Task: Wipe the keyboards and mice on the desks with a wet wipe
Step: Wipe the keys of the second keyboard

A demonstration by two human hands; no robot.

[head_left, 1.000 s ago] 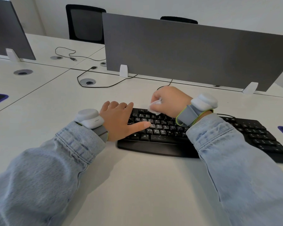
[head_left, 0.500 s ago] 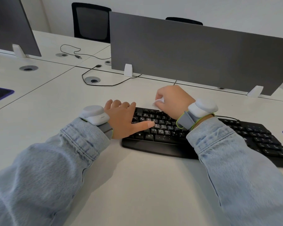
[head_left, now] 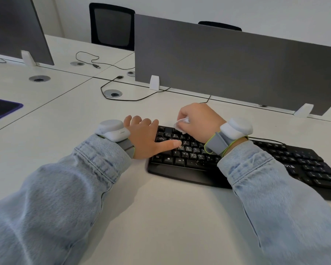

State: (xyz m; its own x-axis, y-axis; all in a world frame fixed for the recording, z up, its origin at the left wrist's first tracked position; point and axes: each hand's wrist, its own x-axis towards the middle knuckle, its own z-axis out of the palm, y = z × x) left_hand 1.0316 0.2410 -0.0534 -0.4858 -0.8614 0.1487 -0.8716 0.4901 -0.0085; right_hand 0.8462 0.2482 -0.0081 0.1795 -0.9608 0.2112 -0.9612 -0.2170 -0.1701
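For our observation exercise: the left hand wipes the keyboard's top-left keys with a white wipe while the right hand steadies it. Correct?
No. The head view shows the right hand gripping the wipe on the keyboard; the left hand steadies it.

Office: desks (head_left: 161, 217), partition screens (head_left: 227, 66)

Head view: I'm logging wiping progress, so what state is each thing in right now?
keyboard: flat on the desk, white specks on its left middle keys.
wet wipe: bunched, pressed on the top-left keys.
right hand: fingers curled round the wipe.
left hand: flat on the keyboard's left end, thumb across the keys.
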